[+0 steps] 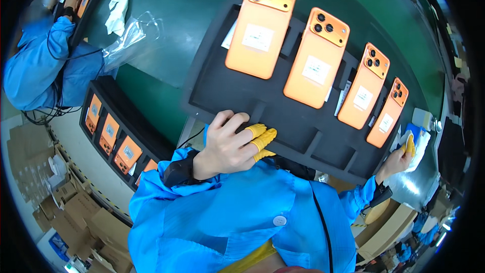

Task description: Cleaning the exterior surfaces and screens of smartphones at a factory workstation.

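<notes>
My left hand, with yellow finger cots on some fingertips, is closed at the near edge of a black foam tray. Its thumb lies below the rim and the other fingers bend over it. Four orange phones lie back up along the tray's far side: a phone, a second phone, a third phone and a fourth phone; each bears a white label. Off the tray's right end, my right hand pinches a small white cloth between fingers in yellow cots.
Another black tray with several orange phones stands at left. Beyond it a co-worker in a blue sleeve handles phones. Clear plastic film and crumpled white wipes lie on the green table. Cardboard boxes fill the lower left.
</notes>
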